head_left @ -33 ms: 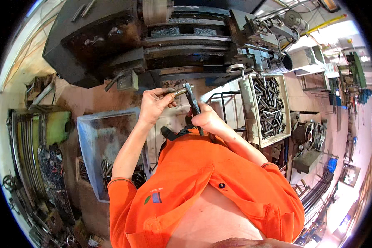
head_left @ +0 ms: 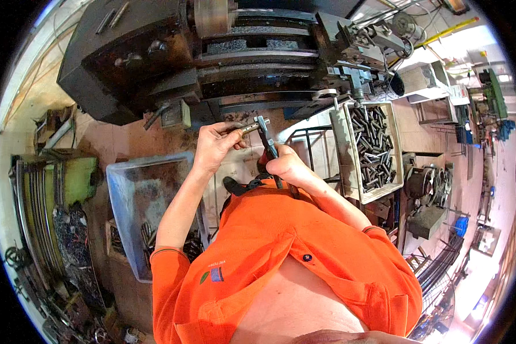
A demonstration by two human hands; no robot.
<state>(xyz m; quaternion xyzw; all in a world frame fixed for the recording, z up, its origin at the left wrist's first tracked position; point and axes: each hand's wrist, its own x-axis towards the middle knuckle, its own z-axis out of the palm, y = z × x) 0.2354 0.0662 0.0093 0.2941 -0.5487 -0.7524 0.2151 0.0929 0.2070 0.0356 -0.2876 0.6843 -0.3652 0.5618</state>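
My left hand (head_left: 217, 148) pinches a short metal pin (head_left: 249, 128) between thumb and fingers. Small dark marks, perhaps holes, show along its side. In my right hand (head_left: 289, 163) is a caliper (head_left: 265, 135), its metal jaws at the pin's right end. Whether the jaws clamp the pin or only touch it, I cannot tell. The caliper's lower part is hidden behind the right hand, whose fingers are wrapped round it. Both hands are held in front of my orange shirt (head_left: 281, 223).
A large dark lathe (head_left: 258, 63) spans the far side. At right stands a pale crate (head_left: 343, 155) heaped with metal pins. To the left is a bluish plastic bin (head_left: 146, 165) with some metal parts at its near end. A green machine (head_left: 77, 178) stands farther left.
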